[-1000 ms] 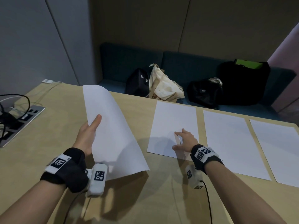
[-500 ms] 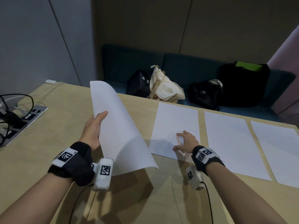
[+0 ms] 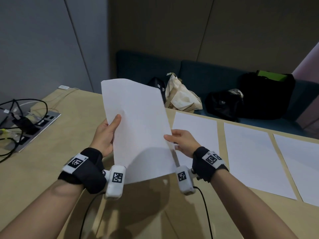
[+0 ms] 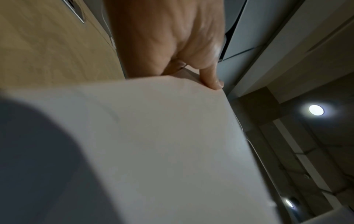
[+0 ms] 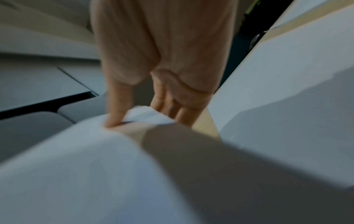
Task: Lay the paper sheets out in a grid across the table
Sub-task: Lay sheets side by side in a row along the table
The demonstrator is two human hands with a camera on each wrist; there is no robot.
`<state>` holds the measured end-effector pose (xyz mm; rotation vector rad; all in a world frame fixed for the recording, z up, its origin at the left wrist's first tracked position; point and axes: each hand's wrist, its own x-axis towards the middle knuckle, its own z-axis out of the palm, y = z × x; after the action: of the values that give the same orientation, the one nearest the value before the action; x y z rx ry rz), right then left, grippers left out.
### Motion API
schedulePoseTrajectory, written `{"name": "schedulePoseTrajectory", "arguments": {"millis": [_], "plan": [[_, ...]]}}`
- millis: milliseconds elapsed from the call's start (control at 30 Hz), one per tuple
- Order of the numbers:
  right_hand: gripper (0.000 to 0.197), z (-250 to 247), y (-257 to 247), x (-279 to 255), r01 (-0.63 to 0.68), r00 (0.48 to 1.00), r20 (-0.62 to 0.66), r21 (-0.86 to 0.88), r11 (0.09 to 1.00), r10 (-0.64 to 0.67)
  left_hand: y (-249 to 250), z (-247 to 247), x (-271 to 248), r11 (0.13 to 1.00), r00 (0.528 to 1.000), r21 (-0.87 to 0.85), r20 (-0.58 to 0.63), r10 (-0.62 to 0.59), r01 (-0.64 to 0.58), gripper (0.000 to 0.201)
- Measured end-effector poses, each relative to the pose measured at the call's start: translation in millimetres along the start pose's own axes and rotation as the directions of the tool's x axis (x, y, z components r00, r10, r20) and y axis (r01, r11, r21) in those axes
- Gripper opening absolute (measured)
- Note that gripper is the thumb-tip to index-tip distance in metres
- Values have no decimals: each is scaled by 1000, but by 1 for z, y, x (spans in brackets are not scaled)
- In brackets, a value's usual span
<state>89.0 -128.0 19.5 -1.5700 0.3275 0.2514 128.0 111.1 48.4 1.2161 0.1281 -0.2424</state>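
Table (image 3: 51, 169): light wood, fills the lower head view; its near edge is cut off by the frame.

Bench (image 3: 207, 75): dark teal, behind the table, carrying black bags (image 3: 224, 104) and a cream tote (image 3: 181, 95). A small pale mark shows on one black bag; not legible.

Laid sheets: three white sheets flat on the table in a row to the right. First sheet (image 3: 198, 128) is partly hidden behind the right hand; second sheet (image 3: 250, 156) fully visible; third sheet (image 3: 300, 161) cut off at the right edge.

Held stack of paper (image 3: 138, 126): raised above the table, tilted, between both hands. No print visible on it.

Left hand (image 3: 105, 135): grips the stack's left edge, thumb on the front face, fingers behind and unseen in the head view.

Right hand (image 3: 183, 140): pinches the stack's right edge, thumb on top, fingers underneath; right wrist view is blurred but shows the paper edge (image 5: 145, 116) between thumb and fingers.

Wrist bands carry square black-and-white code markers; no readable text.

Power strip with cables (image 3: 25, 125): far left on the table.
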Motion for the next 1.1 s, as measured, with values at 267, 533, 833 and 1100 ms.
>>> {"name": "schedulePoseTrajectory", "arguments": {"millis": [267,533,833,1100], "plan": [[20,7,-4,11,125,896,-399,-193,973,-194,-11,-19,-3,978,984,140,-108,-140,155,31],[22,19,-6,16,191,901,-334,-271,943,-278,-16,-39,-6,973,968,191,-237,-84,132,18],[35,47,-10,48,171,884,-389,-248,953,-260,12,-76,-8,996,938,84,-346,4,27,18],[27,63,8,81,-34,836,-533,-292,956,-133,44,-128,-16,997,918,18,-389,79,-78,21]]}}
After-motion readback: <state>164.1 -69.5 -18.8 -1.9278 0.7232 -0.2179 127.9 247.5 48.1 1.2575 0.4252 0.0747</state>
